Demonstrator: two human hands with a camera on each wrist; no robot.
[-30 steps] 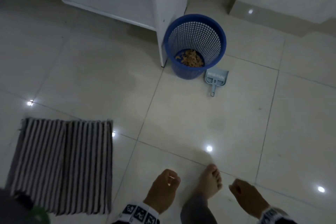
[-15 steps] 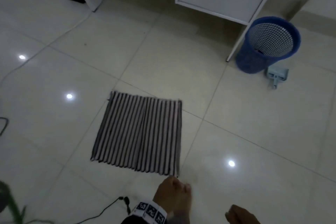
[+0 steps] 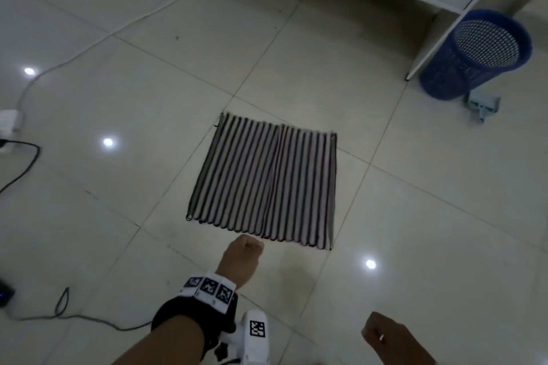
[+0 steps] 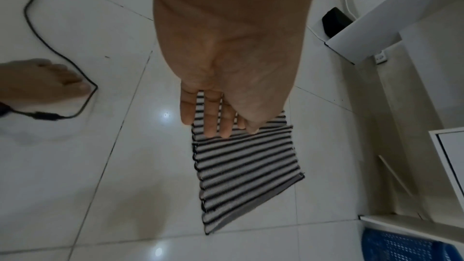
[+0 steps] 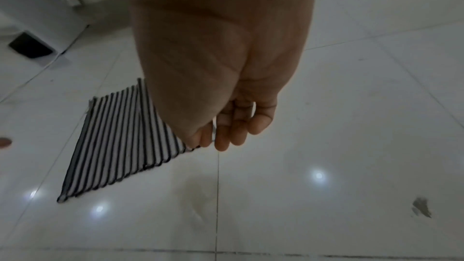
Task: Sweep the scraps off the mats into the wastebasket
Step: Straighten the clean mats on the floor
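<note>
Left hand (image 3: 241,258): empty, fingers hanging loose, over the mat's near edge
Right hand (image 3: 388,338): empty, loosely curled
Mat (image 3: 267,181): ahead of both hands (striped, flat)
Wastebasket (image 3: 474,53): far right, beyond the mat

Open floor (image 3: 296,68) around mat (image 3: 264,181); cable (image 3: 89,44) left.

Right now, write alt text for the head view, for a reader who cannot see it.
A striped mat lies flat on a pale tiled floor, with the person's left hand just short of its near edge and the right hand lower right, both holding nothing. A blue wastebasket stands far right beside a small dustpan.
</note>
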